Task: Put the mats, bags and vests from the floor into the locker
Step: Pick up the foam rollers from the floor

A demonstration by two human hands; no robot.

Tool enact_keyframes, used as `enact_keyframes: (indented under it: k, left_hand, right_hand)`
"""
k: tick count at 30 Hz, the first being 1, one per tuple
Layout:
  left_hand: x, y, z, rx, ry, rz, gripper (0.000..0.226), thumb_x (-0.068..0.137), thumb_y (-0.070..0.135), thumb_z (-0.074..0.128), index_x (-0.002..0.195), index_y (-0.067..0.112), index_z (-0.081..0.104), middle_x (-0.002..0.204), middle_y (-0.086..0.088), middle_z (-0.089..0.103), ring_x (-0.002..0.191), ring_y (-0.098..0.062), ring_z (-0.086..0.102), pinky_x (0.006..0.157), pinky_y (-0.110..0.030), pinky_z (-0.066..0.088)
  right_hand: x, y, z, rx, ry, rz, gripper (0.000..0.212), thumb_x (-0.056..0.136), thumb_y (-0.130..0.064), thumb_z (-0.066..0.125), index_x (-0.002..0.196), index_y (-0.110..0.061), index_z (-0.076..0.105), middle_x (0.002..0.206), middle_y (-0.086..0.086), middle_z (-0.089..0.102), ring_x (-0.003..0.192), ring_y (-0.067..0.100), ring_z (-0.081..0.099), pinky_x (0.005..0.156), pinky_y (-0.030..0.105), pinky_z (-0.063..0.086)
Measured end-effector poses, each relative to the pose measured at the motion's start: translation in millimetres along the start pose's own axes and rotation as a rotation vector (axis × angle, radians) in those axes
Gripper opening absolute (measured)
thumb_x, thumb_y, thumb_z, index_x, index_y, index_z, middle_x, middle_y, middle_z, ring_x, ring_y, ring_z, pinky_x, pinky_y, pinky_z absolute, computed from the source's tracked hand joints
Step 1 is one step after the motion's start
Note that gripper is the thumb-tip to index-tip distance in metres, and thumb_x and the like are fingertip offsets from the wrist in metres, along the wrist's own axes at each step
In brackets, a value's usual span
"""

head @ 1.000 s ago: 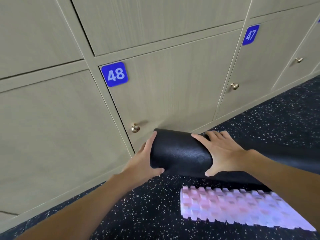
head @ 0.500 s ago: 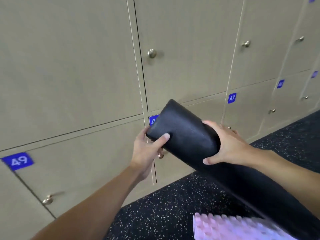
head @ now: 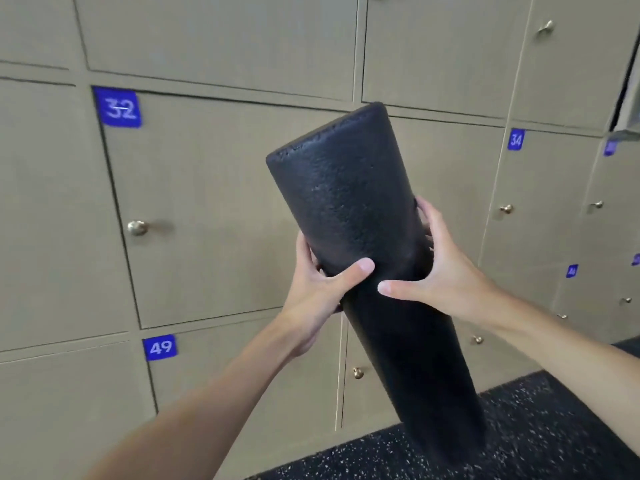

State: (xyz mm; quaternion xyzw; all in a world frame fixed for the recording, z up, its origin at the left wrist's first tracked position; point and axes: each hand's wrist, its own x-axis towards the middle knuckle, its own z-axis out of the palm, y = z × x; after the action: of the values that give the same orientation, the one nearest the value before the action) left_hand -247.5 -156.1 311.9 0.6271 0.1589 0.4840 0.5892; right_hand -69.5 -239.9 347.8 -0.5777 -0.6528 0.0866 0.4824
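A long black foam roll (head: 349, 202) stands nearly upright in front of me, its top end tilted to the left and its lower end down near the speckled floor (head: 540, 410). My left hand (head: 318, 289) grips it from the left, thumb across its front. My right hand (head: 440, 271) grips it from the right at the same height, fingers wrapped behind. Behind the roll is a wall of beige lockers, all shut here, with door 32 (head: 207, 209) just left of the roll.
Blue number plates mark lockers 32 (head: 118, 107), 49 (head: 159, 347) and 34 (head: 516, 139). Each door has a small brass knob (head: 137, 227). At the upper right edge a locker door (head: 628, 64) seems to stand ajar. Black speckled flooring runs along the locker base.
I have lifted the black roll off the floor and tipped it upright. My view rose from locker 48 to locker 32, and the pink textured mat has dropped out of view.
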Motion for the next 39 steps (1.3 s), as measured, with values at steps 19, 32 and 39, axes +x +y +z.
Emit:
enact_keyframes:
  k: [19,32,39]
  left_hand:
    - [-189,194,-285,0.549,0.52,-0.013,0.075,0.08,0.041,0.077,0.137,0.051,0.029,0.12,0.023,0.065,0.102,-0.002,0.069,0.079,-0.044,0.061]
    - [-337,247,-574,0.673,0.825,-0.021,0.078,0.08,0.022,0.081,0.136,0.05,0.035,0.112,0.026,0.066,0.106,0.0,0.066,0.081,-0.025,0.056]
    - [-350,224,-688,0.7,0.884,-0.089,0.082,0.072,0.029,0.087,0.134,0.051,0.039,0.115,0.024,0.062,0.106,-0.005,0.066,0.083,-0.027,0.057]
  right_hand:
    - [34,-225,297,0.455,-0.501,-0.259,0.118,0.071,-0.013,0.086,0.149,-0.044,0.004,0.123,-0.026,0.053,0.104,-0.018,0.054,0.09,0.012,0.05]
    - [36,-380,630,0.522,-0.651,-0.322,0.11,0.054,-0.036,0.092,0.135,-0.054,0.02,0.138,-0.014,0.048,0.13,0.008,0.046,0.109,0.032,0.039]
    - [46,-391,745,0.548,-0.698,-0.25,0.114,0.064,-0.022,0.091,0.145,-0.044,0.014,0.137,-0.019,0.045,0.128,0.006,0.046,0.109,0.029,0.037]
